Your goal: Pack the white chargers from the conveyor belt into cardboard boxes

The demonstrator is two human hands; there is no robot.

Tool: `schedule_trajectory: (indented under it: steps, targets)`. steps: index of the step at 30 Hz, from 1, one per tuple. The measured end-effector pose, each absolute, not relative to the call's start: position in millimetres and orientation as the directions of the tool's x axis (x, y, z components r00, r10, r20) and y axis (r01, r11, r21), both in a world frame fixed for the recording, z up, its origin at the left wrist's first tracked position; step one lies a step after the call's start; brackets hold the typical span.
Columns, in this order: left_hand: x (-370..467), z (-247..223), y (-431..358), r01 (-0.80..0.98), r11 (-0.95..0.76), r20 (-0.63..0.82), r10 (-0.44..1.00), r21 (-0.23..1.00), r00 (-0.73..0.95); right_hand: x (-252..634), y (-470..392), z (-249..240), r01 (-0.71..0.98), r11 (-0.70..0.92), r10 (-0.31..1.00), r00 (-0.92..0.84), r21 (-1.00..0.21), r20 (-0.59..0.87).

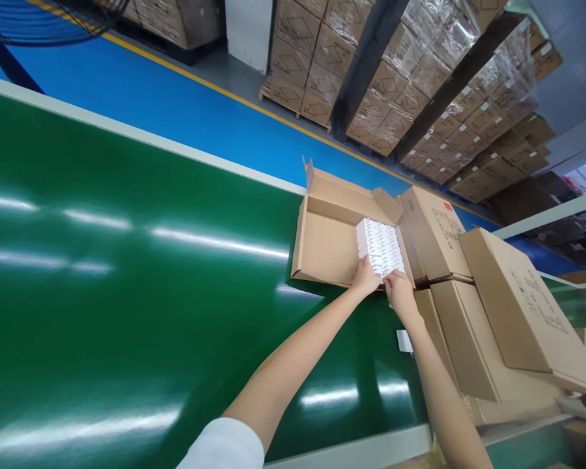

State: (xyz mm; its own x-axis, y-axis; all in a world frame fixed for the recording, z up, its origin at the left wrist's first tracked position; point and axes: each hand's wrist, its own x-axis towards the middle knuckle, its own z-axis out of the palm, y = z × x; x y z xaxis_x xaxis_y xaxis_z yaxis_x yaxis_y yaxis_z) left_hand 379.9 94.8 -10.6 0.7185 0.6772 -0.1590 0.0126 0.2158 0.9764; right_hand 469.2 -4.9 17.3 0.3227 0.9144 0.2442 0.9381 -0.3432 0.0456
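An open cardboard box (329, 241) lies on the green surface, its lid flaps folded back on the far side. Several small white boxes (381, 244) with dark print fill its right part in tight rows; the left part shows bare cardboard. At the near left corner of these rows, my left hand (366, 279) presses closed fingers against the white boxes. Close beside it, my right hand (399, 292) is pinched at their near right corner, on what looks like a small white box mostly hidden by the fingers. Another small white box (404, 341) lies nearer me on the green surface.
Brown cartons (512, 306) are stacked right of the open box, close to my right forearm. The glossy green belt (127, 273) stretches left, bordered by a pale rail (176, 148). Beyond the blue floor (185, 111) stand wrapped pallets of cartons (317, 58).
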Motion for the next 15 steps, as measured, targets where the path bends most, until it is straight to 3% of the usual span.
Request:
schedule_trajectory:
  steps: [9, 15]
  targets:
    - [379, -10, 95, 0.009, 0.213, -0.155, 0.679, 0.977, 0.718, 469, -6, 25, 0.942, -0.337, 0.917, 0.327, 0.005, 0.229]
    - [380, -9, 95, -0.017, 0.208, -0.134, 0.686, 0.978, 0.715, 473, -16, 26, 0.932, -0.343, 0.897, 0.361, -0.112, 0.256]
